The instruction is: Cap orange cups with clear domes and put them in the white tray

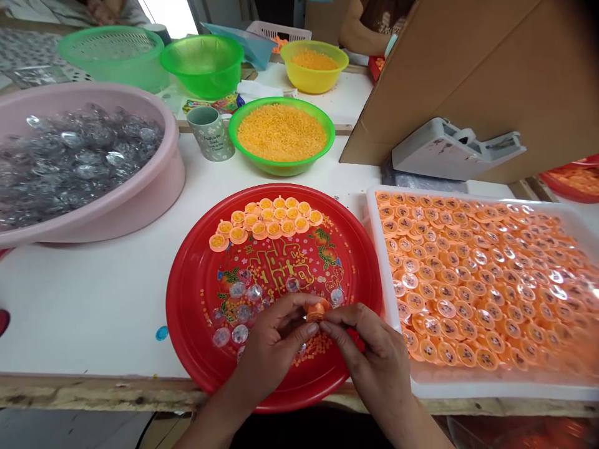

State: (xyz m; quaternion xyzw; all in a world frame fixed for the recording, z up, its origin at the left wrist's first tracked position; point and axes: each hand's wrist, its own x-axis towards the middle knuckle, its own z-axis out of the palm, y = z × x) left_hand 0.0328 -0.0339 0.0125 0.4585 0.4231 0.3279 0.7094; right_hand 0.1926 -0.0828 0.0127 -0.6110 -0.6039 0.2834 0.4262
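Orange piece [317,308] held over the near half of the red tray [183,312]; left hand [274,340] pinches it between thumb and fingers, right hand [374,349] pinches its right side with fingertips. Red tray contents: row cluster of filled orange cups [274,218] at far side, clear discs [241,333] center-left, loose yellow-orange bits. Right of red tray, close alongside: white tray [496,390], packed with clear-topped orange pieces. Left of it: pink basin [154,212], clear plastic pieces inside. Beyond it: green bowl [281,167] of yellow-orange granules, mug [210,134] alongside. Red tray's near rim overlaps the tabletop's [88,305] wooden edge; most room at its left, blue disc [161,333] there.
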